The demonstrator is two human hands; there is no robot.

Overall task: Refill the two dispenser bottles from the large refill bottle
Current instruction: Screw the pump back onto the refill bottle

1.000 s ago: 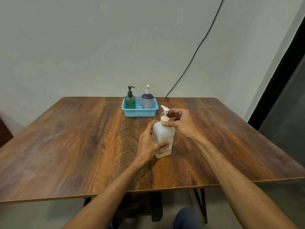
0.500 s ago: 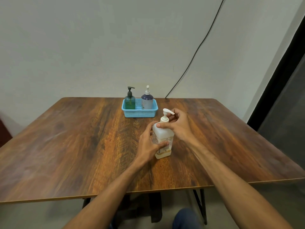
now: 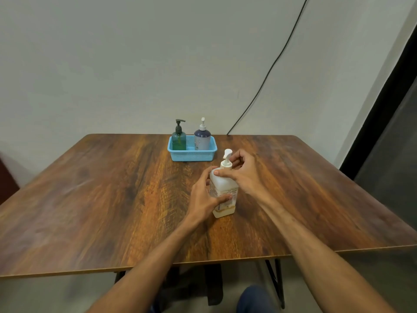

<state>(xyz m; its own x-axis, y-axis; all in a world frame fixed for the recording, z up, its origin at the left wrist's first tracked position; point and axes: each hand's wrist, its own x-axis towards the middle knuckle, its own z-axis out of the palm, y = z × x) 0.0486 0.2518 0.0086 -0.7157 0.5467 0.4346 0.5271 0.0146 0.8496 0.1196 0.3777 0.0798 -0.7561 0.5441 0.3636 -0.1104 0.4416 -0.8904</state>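
Stood upright mid-worktop point(image 3: 112, 199), large refill bottle point(image 3: 223, 195), almost drained to a thin amber layer, left hand point(image 3: 203, 197) fingers wrapped round its body, right hand point(image 3: 241, 175) fingers pinching the pump collar point(image 3: 226, 164); risked tipping or dribbling if twisted hard; beyond, green dispenser point(image 3: 179, 140) and purple dispenser point(image 3: 202, 138), fill unclear, upright in blue basket point(image 3: 191, 154).

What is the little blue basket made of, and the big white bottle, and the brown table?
The small blue mesh basket looks like moulded plastic: its walls are a fine grid of holes. The large whitish pump bottle seems to be cloudy, matte plastic, with yellowish liquid showing low through its wall. The brown wood-grain table looks wooden, with a soft sheen; possibly laminate, since its edge is thin.
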